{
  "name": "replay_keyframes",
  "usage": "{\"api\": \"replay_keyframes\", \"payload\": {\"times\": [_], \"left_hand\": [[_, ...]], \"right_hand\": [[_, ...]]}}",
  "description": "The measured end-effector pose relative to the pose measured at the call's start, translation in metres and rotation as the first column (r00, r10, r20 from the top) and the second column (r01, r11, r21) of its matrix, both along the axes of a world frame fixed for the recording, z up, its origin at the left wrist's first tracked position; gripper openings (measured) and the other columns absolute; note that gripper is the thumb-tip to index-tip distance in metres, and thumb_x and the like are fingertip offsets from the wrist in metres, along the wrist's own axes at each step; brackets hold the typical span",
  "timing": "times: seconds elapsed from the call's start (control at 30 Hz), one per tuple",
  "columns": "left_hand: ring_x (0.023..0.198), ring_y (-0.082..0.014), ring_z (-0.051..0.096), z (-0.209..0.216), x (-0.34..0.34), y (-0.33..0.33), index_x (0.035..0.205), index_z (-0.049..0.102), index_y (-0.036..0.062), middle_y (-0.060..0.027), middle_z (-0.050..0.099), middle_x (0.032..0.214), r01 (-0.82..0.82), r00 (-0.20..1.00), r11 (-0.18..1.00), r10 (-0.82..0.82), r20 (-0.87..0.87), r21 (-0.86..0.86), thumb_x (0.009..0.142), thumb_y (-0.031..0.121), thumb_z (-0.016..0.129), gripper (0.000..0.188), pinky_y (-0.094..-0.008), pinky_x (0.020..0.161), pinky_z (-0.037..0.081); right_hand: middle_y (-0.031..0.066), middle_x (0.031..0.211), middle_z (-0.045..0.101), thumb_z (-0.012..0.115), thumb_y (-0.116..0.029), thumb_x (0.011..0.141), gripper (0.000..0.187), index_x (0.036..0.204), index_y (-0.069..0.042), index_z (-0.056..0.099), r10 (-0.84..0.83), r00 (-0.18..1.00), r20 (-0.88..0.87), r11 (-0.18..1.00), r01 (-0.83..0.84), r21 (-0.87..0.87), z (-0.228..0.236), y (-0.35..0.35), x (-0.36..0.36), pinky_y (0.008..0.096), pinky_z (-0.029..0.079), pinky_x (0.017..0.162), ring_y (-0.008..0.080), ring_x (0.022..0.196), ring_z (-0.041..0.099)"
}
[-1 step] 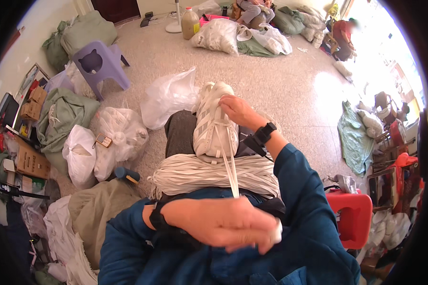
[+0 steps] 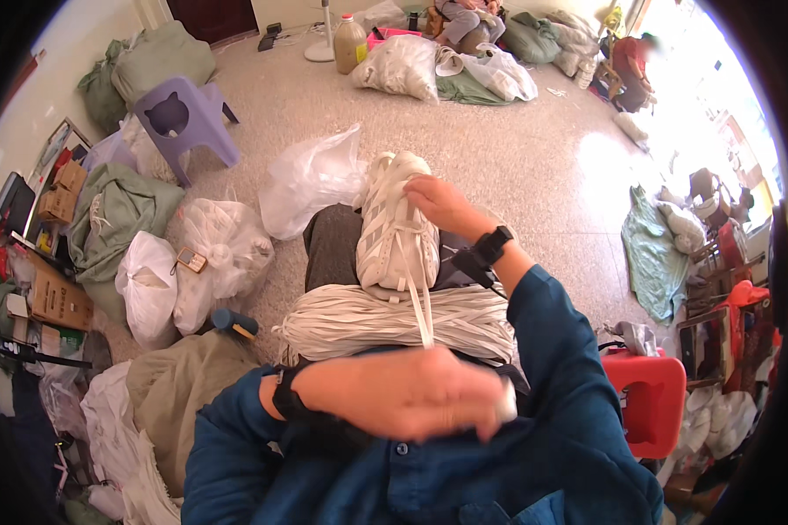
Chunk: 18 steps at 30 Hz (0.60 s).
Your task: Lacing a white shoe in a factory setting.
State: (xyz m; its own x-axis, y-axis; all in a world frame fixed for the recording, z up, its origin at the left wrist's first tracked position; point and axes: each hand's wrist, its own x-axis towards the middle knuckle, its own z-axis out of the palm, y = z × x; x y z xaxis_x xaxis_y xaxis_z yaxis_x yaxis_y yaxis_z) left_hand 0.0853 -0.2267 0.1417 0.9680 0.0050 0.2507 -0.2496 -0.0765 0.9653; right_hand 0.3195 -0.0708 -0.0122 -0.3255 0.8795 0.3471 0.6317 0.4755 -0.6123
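A: Right hand, quick?
B: Fingers bent and closed on the upper part of the off-white lace-up sneaker; dark watch at that wrist.
A: Sneaker's position?
B: Over the person's lap, between the grey trouser leg and the right forearm; toe or heel nearest the body, cannot tell which.
A: Left hand?
B: Close to the chest, blurred; fingers curled in, barely open, seemingly around the flat white laces; these run from the sneaker toward it, pulled straight; small white piece at the fingertips, too blurred to name.
A: Under the laces?
B: Thick bundle of cream cords, lying crosswise on the lap, just beside the sneaker's near end.
A: Surroundings, fast?
B: Clear plastic bag just left of the sneaker; knotted white bags farther left; lavender plastic stool beyond them; red plastic stool right of the person; seated person in red far off, upper right.
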Motion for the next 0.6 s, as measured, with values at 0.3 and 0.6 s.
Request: {"api": "replay_keyframes", "payload": {"times": [0.3,0.6], "left_hand": [[0.078,-0.0474,0.065,-0.108,0.006,0.051,0.095,0.063,-0.0017,-0.0286,0.064,0.078,-0.482,0.666,0.464,0.745,-0.034,0.743,0.099,0.017,0.058,0.02,-0.0552,0.068,0.049],[0.08,-0.0473,0.064,-0.119,0.02,0.051,0.097,0.06,-0.0008,-0.0267,0.065,0.082,-0.513,0.758,0.639,0.65,-0.046,0.573,0.103,0.021,0.056,0.023,-0.0526,0.068,0.048]], "right_hand": [[0.0112,0.121,0.069,0.064,-0.017,0.101,0.044,0.139,0.003,0.055,0.136,0.881,-0.453,0.657,-0.422,-0.625,0.091,-0.116,-0.002,0.0262,0.058,0.068,0.014,0.078,0.071],[0.0003,0.071,0.059,0.058,-0.016,0.105,0.022,0.106,0.003,0.069,0.07,0.976,-0.205,0.775,-0.183,-0.604,0.099,-0.15,0.06,0.0249,0.049,0.057,0.009,0.061,0.059]]}}
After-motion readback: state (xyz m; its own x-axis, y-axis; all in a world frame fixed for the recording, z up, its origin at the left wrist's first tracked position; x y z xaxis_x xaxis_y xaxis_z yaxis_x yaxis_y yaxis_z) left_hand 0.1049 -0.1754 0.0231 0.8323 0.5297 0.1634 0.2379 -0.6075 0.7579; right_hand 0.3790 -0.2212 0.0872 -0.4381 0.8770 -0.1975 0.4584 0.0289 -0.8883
